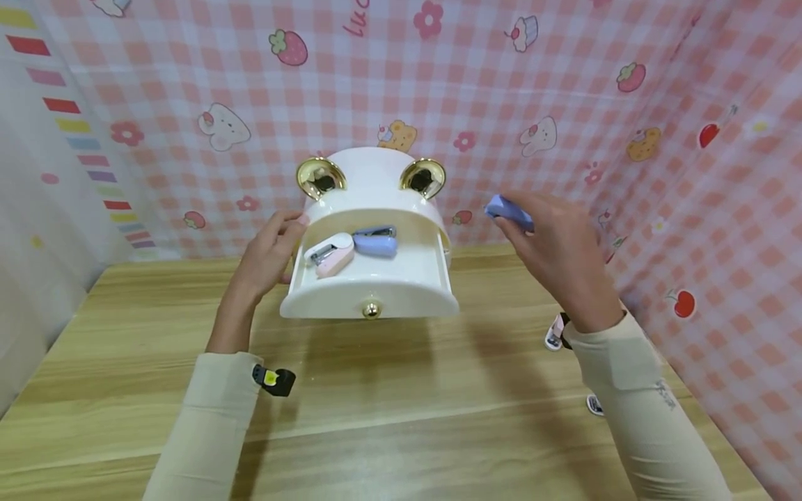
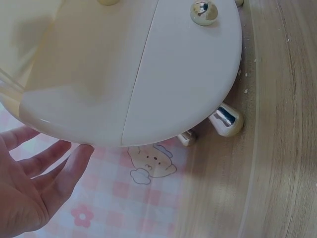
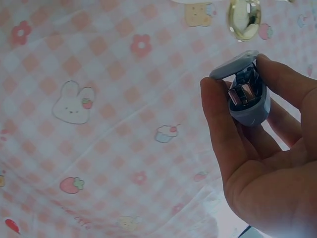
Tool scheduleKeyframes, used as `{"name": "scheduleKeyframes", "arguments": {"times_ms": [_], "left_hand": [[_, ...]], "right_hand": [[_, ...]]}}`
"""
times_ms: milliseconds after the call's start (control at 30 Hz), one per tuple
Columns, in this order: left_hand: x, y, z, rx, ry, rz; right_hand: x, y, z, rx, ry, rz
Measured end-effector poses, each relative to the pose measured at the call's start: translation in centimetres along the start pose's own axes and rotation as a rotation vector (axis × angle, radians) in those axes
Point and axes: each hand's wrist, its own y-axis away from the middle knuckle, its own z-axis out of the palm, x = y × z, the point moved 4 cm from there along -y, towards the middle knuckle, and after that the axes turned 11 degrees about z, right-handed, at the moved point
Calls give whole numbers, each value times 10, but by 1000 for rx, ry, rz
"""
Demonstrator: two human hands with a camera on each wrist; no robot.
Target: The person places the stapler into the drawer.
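Note:
In the head view my right hand [image 1: 554, 250] pinches a small blue stapler [image 1: 510, 212] in the air, right of a white cabinet [image 1: 372, 170] with gold round ears. The right wrist view shows that stapler [image 3: 250, 101] between thumb and fingers, its top lifted from its base. The cabinet's upper drawer [image 1: 407, 296] is pulled out. Inside it lie a pink-and-white stapler [image 1: 332, 256] and a second blue stapler [image 1: 376, 243], side by side. My left hand [image 1: 266, 254] touches the cabinet's left side; in the left wrist view its fingertips [image 2: 84, 149] meet the curved wall.
On the wooden table [image 1: 401, 445], a pink-and-white stapler [image 1: 554, 334] sits near my right wrist. Another small stapler [image 1: 595, 405] shows partly behind the right sleeve. Checkered cloth [image 1: 351, 104] hangs close behind the cabinet and along the right side.

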Motion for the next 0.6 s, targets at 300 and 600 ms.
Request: {"name": "scheduleKeyframes", "arguments": {"times_ms": [300, 600], "left_hand": [[1, 1, 0, 3, 25, -14], [1, 1, 0, 7, 21, -10]], "right_hand": [[-25, -1, 3, 13, -66, -102], [-50, 0, 14, -69, -99, -128]]}}
